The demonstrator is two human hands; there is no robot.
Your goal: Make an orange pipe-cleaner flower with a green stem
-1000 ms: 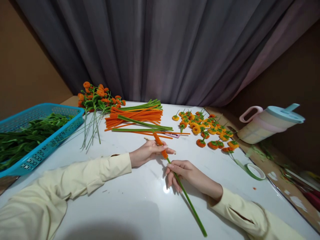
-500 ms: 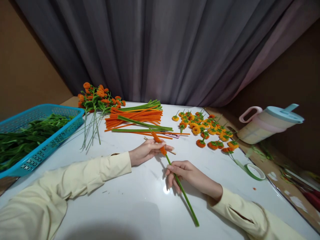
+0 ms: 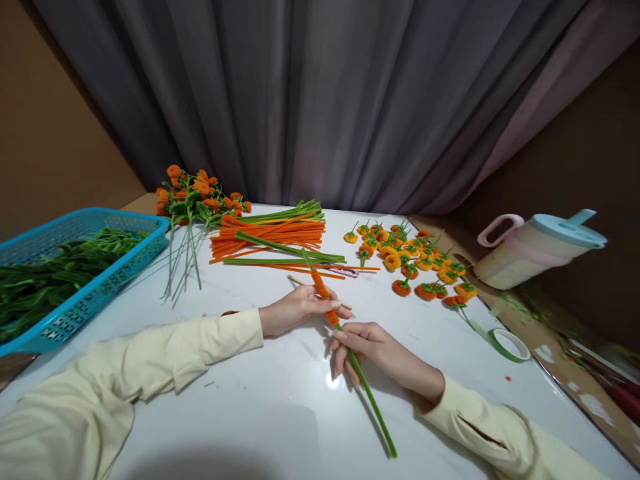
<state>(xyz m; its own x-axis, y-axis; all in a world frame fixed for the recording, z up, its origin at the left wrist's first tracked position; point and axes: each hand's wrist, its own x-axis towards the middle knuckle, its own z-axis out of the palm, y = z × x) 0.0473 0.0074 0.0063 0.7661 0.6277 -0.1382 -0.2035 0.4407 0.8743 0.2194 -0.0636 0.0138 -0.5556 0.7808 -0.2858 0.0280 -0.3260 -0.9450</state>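
Observation:
My left hand (image 3: 300, 311) is closed, thumb and fingers pinching an orange coil of pipe cleaner (image 3: 320, 285) wound around a green pipe cleaner (image 3: 373, 400). The green tip sticks out beyond the coil at the far end. My right hand (image 3: 367, 347) pinches the green stem just below the coil, and the long lower end slants down toward me. A thin wooden stick (image 3: 296, 281) passes behind my left fingers; whether they hold it I cannot tell. Just beyond lie orange pipe cleaners (image 3: 280, 233) and green pipe cleaners (image 3: 300, 252).
A blue basket (image 3: 163, 230) of green fuzzy leaves stands at left. Orange flowers on stems (image 3: 200, 187) lie behind it. Several orange and yellow flower heads (image 3: 393, 260) spread at right, near a green tape roll (image 3: 511, 345) and a lidded cup (image 3: 530, 253) with a pink handle.
The orange coil and my left fingers have shifted slightly down the stem toward my right hand. More of the green tip shows beyond the coil. My right hand has hardly moved.

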